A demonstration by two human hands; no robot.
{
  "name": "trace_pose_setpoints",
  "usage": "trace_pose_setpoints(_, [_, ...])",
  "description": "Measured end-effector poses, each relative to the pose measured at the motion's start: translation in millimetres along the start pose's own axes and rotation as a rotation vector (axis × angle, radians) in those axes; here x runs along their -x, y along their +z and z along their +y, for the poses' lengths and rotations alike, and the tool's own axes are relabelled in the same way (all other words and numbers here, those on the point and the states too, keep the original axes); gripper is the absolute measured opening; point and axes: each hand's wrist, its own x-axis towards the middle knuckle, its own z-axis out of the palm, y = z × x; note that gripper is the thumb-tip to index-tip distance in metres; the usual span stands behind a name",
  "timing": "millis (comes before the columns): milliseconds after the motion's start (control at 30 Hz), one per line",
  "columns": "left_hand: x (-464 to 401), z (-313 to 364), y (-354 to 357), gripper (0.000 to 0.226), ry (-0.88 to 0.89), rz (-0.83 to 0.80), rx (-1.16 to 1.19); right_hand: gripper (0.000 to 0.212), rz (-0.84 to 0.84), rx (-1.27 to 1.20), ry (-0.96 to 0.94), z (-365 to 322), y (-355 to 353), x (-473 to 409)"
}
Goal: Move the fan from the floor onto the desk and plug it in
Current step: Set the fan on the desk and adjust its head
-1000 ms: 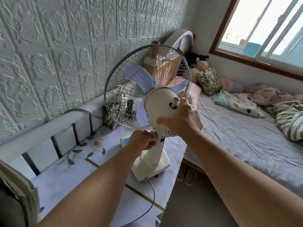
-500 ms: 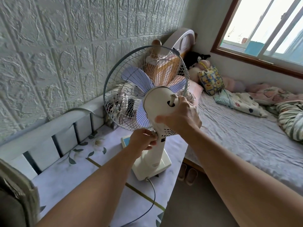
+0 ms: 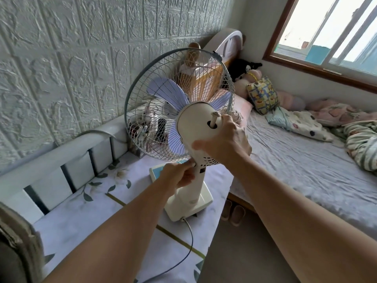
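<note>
Fan [image 3: 195, 127] upright on the desk [image 3: 98, 217], cream base [image 3: 189, 203] flat near the desk's right edge, over a white covering with a leaf print and a thin gold stripe. Wire cage facing the far side, pale purple blades [image 3: 167, 92] visible through it, cream motor housing turned toward the camera with a small knob [image 3: 214, 117] sticking up from its top. Right hand [image 3: 226, 139] clamped on the housing, thumb across its near face and fingers curled over the right side just beside the knob. Left hand [image 3: 179, 176] closed on the neck right below the housing, fingertips [image 3: 190, 164] pressed at the joint where head meets stem (what exactly is pinched there cannot be told). Hands close together, one above the other, both touching the fan. Dark cord [image 3: 189, 237] leaving the near side of the base, curving down across the desk toward the bottom edge; plug end out of view. Teal-topped flat thing [image 3: 158, 170] lying on the desk just beyond the base, partly hidden by the left hand. White railing [image 3: 61, 160] along the desk's left side, against an embossed white wall [image 3: 71, 58]. Small clutter at the desk's far end, seen only through the cage and too blurred to name. To the right, a bed [image 3: 306, 164] with a grey sheet, a patterned pillow [image 3: 263, 94], soft toys and bunched blankets at its far end. Slippers [image 3: 232, 213] on the floor between desk and bed. Window [image 3: 330, 31] with a wooden frame at far right.
</note>
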Motion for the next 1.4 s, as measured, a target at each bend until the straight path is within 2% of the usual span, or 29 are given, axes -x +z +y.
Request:
trace_pose_setpoints(67, [-4.0,-0.8,2.2,0.014,0.153,0.021,-0.138,0.093,0.0,-0.002,-0.001,0.4,0.2,0.0])
trace_pose_setpoints(133, [-8.4,-3.1,2.2,0.023,0.445,0.156,-0.542,0.092,0.002,-0.003,-0.006,0.3,0.1,-0.2])
trace_pose_setpoints(167, [-8.8,-4.2,3.3,0.02,0.593,0.235,-0.701,0.092,0.002,-0.004,-0.007,-0.1,0.0,-0.3])
trace_pose_setpoints(233, [-10.9,-8.0,5.2,0.008,0.741,0.32,-0.778,0.091,-0.001,-0.003,-0.008,-0.9,0.0,-0.4])
trace_pose_setpoints(267, [-10.9,-11.1,7.0,0.004,0.698,0.334,-0.749,0.091,-0.003,0.002,-0.012,-1.0,-0.3,-0.8])
trace_pose_setpoints(300, [-10.1,-11.3,7.2,0.003,0.574,0.327,-0.648,0.09,-0.005,0.005,-0.015,-1.1,-0.8,-1.2])
trace_pose_setpoints(400, [-4.0,0.5,3.5,0.013,-0.024,0.167,0.072,0.09,-0.006,0.013,-0.01,-0.2,-1.8,-1.0])
trace_pose_setpoints(433, [-2.5,3.8,0.5,0.017,-0.107,0.107,0.207,0.091,-0.006,0.014,-0.009,-0.2,-1.4,-0.8])
trace_pose_setpoints(467, [-1.1,5.8,-0.9,0.019,-0.115,0.051,0.229,0.091,-0.004,0.012,-0.009,-0.3,-1.1,-0.5])
trace_pose_setpoints(567, [0.1,7.3,1.1,0.015,0.088,-0.043,0.042,0.09,-0.005,0.006,-0.004,-0.9,-0.2,-0.2])
trace_pose_setpoints(633, [-4.0,4.7,1.9,0.018,0.343,0.078,-0.347,0.09,-0.005,0.002,-0.003,-1.0,0.0,-0.7])
trace_pose_setpoints(700, [-6.3,4.0,4.5,0.013,0.672,0.209,-0.757,0.089,-0.003,-0.001,-0.003,-1.0,-0.3,-1.2])
trace_pose_setpoints(733, [-7.1,2.2,5.4,0.011,0.786,0.241,-0.837,0.089,-0.004,-0.003,-0.002,-1.1,-0.4,-1.4])
trace_pose_setpoints(767, [-6.9,0.5,5.5,0.01,0.811,0.265,-0.849,0.088,-0.006,-0.005,-0.002,-1.5,-0.4,-1.3])
trace_pose_setpoints(800, [-6.5,-0.6,6.4,0.01,0.751,0.285,-0.806,0.089,-0.006,-0.004,-0.003,-2.0,-0.5,-1.3])
trace_pose_setpoints(867, [-5.0,-1.4,4.8,0.017,0.409,0.253,-0.528,0.091,-0.004,0.005,-0.002,-2.1,-0.4,-0.5])
trace_pose_setpoints(933, [0.3,2.5,1.3,0.012,0.001,0.093,-0.099,0.092,-0.004,0.012,-0.006,-1.8,0.0,0.1])
trace_pose_setpoints(967, [1.9,4.2,-1.4,0.013,-0.127,0.014,0.029,0.092,-0.004,0.014,-0.008,-1.9,0.3,0.6])
trace_pose_setpoints(1000, [2.4,4.0,-3.5,0.02,-0.182,-0.04,0.072,0.092,-0.004,0.015,-0.008,-2.0,0.3,0.6])
trace_pose_setpoints(1033, [2.0,3.4,-3.8,0.024,-0.18,-0.073,0.067,0.093,-0.003,0.014,-0.005,-2.1,0.5,0.4])
trace_pose_setpoints(1100, [-0.3,1.7,-0.1,0.017,-0.05,-0.05,-0.019,0.092,-0.003,0.012,0.001,-2.3,0.3,-0.3])
trace_pose_setpoints(1167, [-4.1,-1.7,2.4,0.018,0.177,0.037,-0.219,0.092,-0.003,0.011,0.006,-2.1,0.4,0.1])
trace_pose_setpoints(1233, [-6.0,-4.9,1.7,0.023,0.441,0.165,-0.524,0.092,-0.003,0.015,0.007,-2.2,0.7,1.0])
trace_pose_setpoints(1300, [-6.1,-9.0,1.3,0.018,0.654,0.278,-0.74,0.091,-0.004,0.016,0.011,-2.6,0.6,2.0])
trace_pose_setpoints(1367, [-5.1,-11.9,1.9,0.013,0.692,0.292,-0.755,0.091,-0.005,0.016,0.011,-2.5,0.2,2.4])
trace_pose_setpoints(1400, [-4.6,-12.1,0.8,0.012,0.619,0.247,-0.676,0.091,-0.005,0.016,0.01,-2.1,0.0,2.5])
